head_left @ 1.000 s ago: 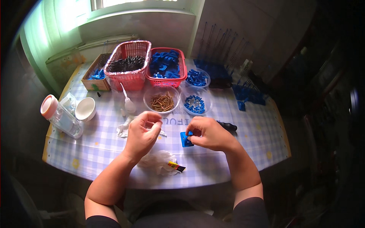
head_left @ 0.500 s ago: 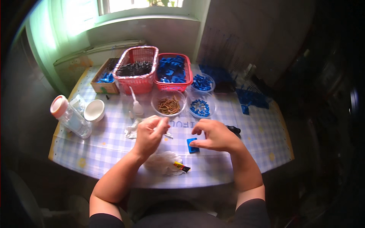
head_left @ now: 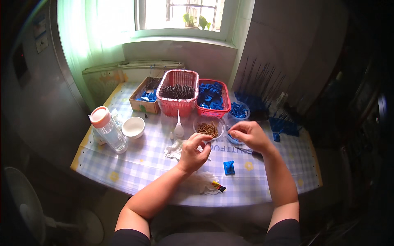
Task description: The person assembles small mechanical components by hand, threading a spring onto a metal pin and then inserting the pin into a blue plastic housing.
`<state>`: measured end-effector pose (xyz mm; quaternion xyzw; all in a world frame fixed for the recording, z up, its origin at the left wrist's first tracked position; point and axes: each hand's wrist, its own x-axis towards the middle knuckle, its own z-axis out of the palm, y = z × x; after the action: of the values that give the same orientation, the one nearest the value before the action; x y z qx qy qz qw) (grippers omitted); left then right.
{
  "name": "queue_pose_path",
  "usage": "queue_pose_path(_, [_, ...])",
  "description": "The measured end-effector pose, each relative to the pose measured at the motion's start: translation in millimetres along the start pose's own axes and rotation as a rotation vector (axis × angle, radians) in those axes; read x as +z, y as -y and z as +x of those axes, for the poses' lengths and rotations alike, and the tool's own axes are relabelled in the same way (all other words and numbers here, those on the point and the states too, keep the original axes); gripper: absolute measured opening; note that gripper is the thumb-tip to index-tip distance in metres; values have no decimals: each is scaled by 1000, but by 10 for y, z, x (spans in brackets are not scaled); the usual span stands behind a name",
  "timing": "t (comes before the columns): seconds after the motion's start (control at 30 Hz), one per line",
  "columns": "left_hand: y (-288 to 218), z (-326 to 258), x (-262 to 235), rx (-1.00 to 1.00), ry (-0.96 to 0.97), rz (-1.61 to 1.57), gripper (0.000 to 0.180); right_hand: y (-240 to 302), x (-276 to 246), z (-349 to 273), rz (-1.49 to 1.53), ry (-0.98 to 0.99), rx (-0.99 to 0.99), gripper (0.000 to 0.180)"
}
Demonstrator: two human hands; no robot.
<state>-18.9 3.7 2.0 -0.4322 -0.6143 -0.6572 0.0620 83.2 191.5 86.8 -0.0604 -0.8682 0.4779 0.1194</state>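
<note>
My left hand (head_left: 194, 153) is curled, thumb and fingertips close together, just in front of a clear bowl of brass-coloured pins (head_left: 208, 130). Whatever those fingers pinch is too small to make out. My right hand (head_left: 252, 136) is over a clear bowl of small blue pieces (head_left: 234, 138), its thumb and fingertips drawn together at the bowl and partly covering it. Anything between them is hidden. On the checked tablecloth, nearer me, stands a blue plastic part (head_left: 229, 167) with a flat base and a raised piece on top; neither hand touches it.
A yellow-and-black glue tube (head_left: 218, 186) lies on crumpled plastic (head_left: 201, 182). Behind stand a white squeeze bottle (head_left: 179, 130), pink basket (head_left: 178, 107), red basket (head_left: 213, 111) and cardboard box (head_left: 144, 105). At left are a water bottle (head_left: 110, 131) and white bowl (head_left: 133, 127).
The view has tilted up and shifted. My right hand has left the blue plastic part and moved away to the bowl of small blue pieces. My left hand stays near the pin bowl.
</note>
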Motion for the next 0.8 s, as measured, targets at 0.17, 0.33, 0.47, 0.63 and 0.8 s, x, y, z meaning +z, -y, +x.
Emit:
queue_pose_path(0.17, [2, 16, -18, 25, -20, 29, 18, 460, 24, 809, -341, -60, -301, 20])
queue_pose_path(0.33, [-11, 42, -54, 36, -46, 30, 16, 712, 389, 1720, -639, -90, -333, 23])
queue_pose_path(0.47, [1, 26, -73, 30, -48, 30, 16, 810, 674, 2177, -723, -91, -233, 25])
queue_pose_path(0.63, [-3, 22, -63, 10, -48, 31, 16, 745, 869, 2486, -959, 55, 21, 33])
queue_pose_path(0.8, [-7, 24, -75, 3, -48, 20, 17, 728, 922, 2551, -1007, 176, 105, 37])
